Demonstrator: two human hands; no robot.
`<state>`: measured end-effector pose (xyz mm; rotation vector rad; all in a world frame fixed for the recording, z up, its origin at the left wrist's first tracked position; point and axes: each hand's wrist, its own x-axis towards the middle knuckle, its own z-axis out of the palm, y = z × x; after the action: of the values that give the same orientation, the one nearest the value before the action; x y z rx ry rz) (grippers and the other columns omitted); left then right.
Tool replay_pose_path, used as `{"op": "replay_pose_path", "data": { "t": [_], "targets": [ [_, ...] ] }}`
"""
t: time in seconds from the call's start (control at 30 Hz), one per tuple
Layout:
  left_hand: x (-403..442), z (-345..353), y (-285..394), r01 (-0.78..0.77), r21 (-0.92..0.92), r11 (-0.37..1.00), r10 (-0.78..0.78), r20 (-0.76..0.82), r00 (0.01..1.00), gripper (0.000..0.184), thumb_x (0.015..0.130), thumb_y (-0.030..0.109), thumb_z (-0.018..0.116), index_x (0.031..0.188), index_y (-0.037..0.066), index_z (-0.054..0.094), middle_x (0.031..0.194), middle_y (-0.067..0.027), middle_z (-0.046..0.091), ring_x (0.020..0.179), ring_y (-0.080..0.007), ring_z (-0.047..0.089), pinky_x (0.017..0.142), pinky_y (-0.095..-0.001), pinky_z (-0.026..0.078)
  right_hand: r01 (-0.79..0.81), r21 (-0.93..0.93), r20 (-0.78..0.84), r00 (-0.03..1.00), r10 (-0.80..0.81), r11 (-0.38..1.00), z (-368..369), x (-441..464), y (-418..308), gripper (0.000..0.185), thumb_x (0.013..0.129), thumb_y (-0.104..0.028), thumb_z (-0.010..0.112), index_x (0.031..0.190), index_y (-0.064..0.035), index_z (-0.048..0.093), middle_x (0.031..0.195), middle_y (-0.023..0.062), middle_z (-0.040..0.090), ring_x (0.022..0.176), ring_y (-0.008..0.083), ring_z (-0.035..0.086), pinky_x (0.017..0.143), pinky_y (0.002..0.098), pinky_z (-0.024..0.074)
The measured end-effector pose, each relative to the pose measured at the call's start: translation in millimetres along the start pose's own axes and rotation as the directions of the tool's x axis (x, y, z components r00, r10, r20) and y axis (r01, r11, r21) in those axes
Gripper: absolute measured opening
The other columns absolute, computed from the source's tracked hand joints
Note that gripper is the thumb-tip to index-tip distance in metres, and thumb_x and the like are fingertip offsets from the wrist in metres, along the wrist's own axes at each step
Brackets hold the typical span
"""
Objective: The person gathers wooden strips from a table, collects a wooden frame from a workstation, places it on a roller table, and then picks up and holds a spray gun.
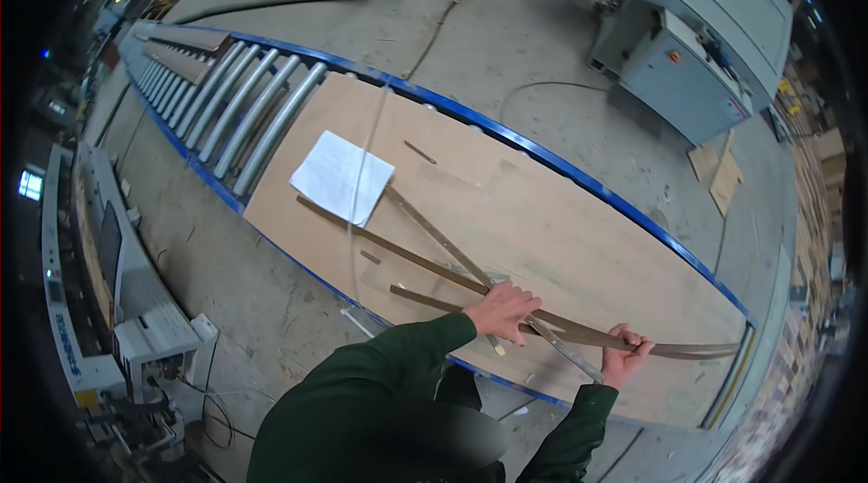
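Observation:
My left hand (504,311) is closed over long, thin brown strips (425,263) that lie lengthwise across a large tan board (533,212). Further right, my right hand (626,355) has its fingers wrapped round the same bundle, whose tail runs on to the board's right end. A narrow straight bar (565,352) slants between my hands; its upper part passes under or beside my left hand, I cannot tell which. A white sheet of paper (342,177) rests on the board near its left end. Short brown offcuts (419,152) lie loose nearby.
The board rests on a roller conveyor (262,108) with a blue side rail (533,150). A grey machine cabinet (687,76) stands beyond it at right, another machine (117,302) at left. Cables and a hose (280,2) cross the concrete floor.

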<state>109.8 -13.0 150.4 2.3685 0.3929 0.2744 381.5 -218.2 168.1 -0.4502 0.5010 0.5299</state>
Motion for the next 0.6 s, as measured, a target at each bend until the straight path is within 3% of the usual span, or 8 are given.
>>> {"op": "replay_pose_path", "data": {
  "t": [0.03, 0.07, 0.13, 0.27, 0.43, 0.5, 0.57, 0.6],
  "targets": [
    [-0.8, -2.2, 12.0, -0.023, 0.016, 1.000, 0.022, 0.002, 1.000, 0.054, 0.064, 0.035, 0.078, 0.107, 0.014, 0.053, 0.092, -0.0066, 0.055, 0.092, -0.0255, 0.060, 0.089, -0.0443, 0.040, 0.026, 0.001, -0.002, 1.000, -0.026, 1.000, 2.3, -7.8, -20.8, 0.028, 0.095, -0.036, 0.068, 0.082, -0.0133, 0.059, 0.068, -0.0031, 0.052, 0.063, 0.0148, 0.050, 0.091, 0.0458, 0.0472],
    [-0.2, -1.3, 23.7, -0.042, 0.005, 0.999, 0.042, 0.006, 0.999, 0.054, 0.064, 0.035, 0.078, 0.107, 0.014, 0.053, 0.092, -0.0066, 0.055, 0.092, -0.0255, 0.060, 0.089, -0.0443, 0.040, -0.015, 0.022, 0.115, 0.993, 0.013, 1.000, 6.9, -15.8, -42.7, 0.028, 0.095, -0.034, 0.069, 0.082, -0.0122, 0.059, 0.067, -0.0035, 0.050, 0.062, 0.0147, 0.049, 0.088, 0.0429, 0.0476],
    [3.4, -1.1, 46.6, -0.101, 0.225, 0.969, 0.139, -0.159, 0.977, 0.042, 0.065, 0.022, 0.072, 0.102, 0.012, 0.054, 0.087, -0.0070, 0.056, 0.086, -0.0270, 0.061, 0.083, -0.0422, 0.043, -0.036, 0.045, 0.288, 0.957, 0.022, 0.998, 34.3, -54.0, -67.7, 0.024, 0.094, -0.027, 0.071, 0.087, -0.0096, 0.057, 0.071, -0.0037, 0.043, 0.065, 0.0145, 0.044, 0.081, 0.0366, 0.0468],
    [24.1, -34.4, 115.6, -0.113, 0.039, 0.993, 0.118, -0.190, 0.975, 0.035, 0.063, 0.015, 0.068, 0.095, 0.011, 0.055, 0.082, -0.0074, 0.057, 0.081, -0.0291, 0.063, 0.076, -0.0418, 0.046, 0.060, -0.011, 0.344, 0.938, -0.052, 0.998, 87.3, -143.9, -122.6, 0.020, 0.095, -0.022, 0.069, 0.094, -0.0073, 0.055, 0.076, -0.0014, 0.041, 0.069, 0.0149, 0.042, 0.078, 0.0341, 0.0439],
    [41.2, -70.9, 226.9, -0.306, -0.027, 0.952, 0.283, -0.306, 0.909, 0.028, 0.062, 0.014, 0.070, 0.085, 0.008, 0.055, 0.077, -0.0098, 0.061, 0.074, -0.0308, 0.066, 0.068, -0.0428, 0.050, 0.123, 0.169, 0.520, 0.832, -0.194, 0.978, 128.4, -244.7, -203.9, 0.019, 0.097, -0.018, 0.064, 0.099, -0.0026, 0.053, 0.080, 0.0011, 0.040, 0.070, 0.0159, 0.040, 0.076, 0.0345, 0.0396],
    [44.2, -74.6, 270.2, -0.358, 0.000, 0.934, 0.336, -0.346, 0.876, 0.025, 0.062, 0.014, 0.070, 0.082, 0.008, 0.056, 0.074, -0.0100, 0.062, 0.071, -0.0300, 0.066, 0.066, -0.0421, 0.050, 0.292, 0.200, 0.608, 0.712, -0.352, 0.935, 139.6, -277.4, -234.2, 0.016, 0.102, -0.017, 0.058, 0.104, -0.0018, 0.052, 0.082, 0.0023, 0.040, 0.068, 0.0138, 0.039, 0.071, 0.0304, 0.0400],
    [38.6, -76.4, 311.6, -0.381, 0.024, 0.924, 0.360, -0.388, 0.848, 0.022, 0.063, 0.014, 0.070, 0.080, 0.007, 0.057, 0.070, -0.0102, 0.062, 0.067, -0.0293, 0.066, 0.063, -0.0414, 0.049, 0.381, 0.139, 0.735, 0.579, -0.353, 0.914, 138.9, -293.5, -276.6, 0.014, 0.091, -0.001, 0.060, 0.098, -0.0035, 0.047, 0.086, 0.0033, 0.037, 0.077, 0.0170, 0.040, 0.073, 0.0302, 0.0369],
    [35.3, -80.4, 330.4, -0.400, 0.110, 0.910, 0.406, -0.427, 0.808, 0.019, 0.064, 0.014, 0.070, 0.075, 0.007, 0.057, 0.067, -0.0102, 0.062, 0.064, -0.0286, 0.065, 0.061, -0.0406, 0.049, 0.384, 0.155, 0.729, 0.577, -0.367, 0.910, 138.9, -299.1, -301.8, 0.017, 0.089, 0.000, 0.059, 0.099, -0.0043, 0.046, 0.087, 0.0032, 0.036, 0.077, 0.0160, 0.040, 0.071, 0.0291, 0.0368]
  ]
}}
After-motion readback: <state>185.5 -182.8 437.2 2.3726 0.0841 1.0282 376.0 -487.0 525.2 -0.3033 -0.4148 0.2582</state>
